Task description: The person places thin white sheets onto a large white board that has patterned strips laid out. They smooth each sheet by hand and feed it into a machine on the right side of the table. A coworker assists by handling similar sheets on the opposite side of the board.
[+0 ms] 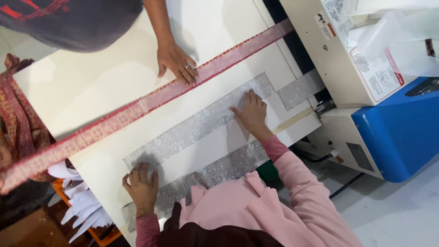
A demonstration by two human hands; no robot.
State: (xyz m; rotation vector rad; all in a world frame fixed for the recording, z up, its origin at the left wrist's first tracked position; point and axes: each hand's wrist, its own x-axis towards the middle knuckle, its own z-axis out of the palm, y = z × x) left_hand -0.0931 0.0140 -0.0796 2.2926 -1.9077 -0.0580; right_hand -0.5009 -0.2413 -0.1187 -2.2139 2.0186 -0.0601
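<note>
- Your left grip (pixel 141 185) lies flat and released, palm down on the near end of the upper grey patterned strip (pixel 201 121) on the counter (pixel 91 87).
- Your right grip (pixel 250 112) presses open-fingered on the same strip, farther along.
- A second grey strip (pixel 228 164) lies just beside your sleeve.
- Another person's hand (pixel 176 61) rests on the red patterned strip (pixel 137 107) across the counter.

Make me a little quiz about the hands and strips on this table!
1. True or false: the right hand lies flat on a grey patterned strip.
2. What colour is the long strip under the other person's hand? A blue, B red, C green.
3. Fill in: counting the left hand, ____ hands are in view.
Key: 1 true; 2 B; 3 three.
</note>
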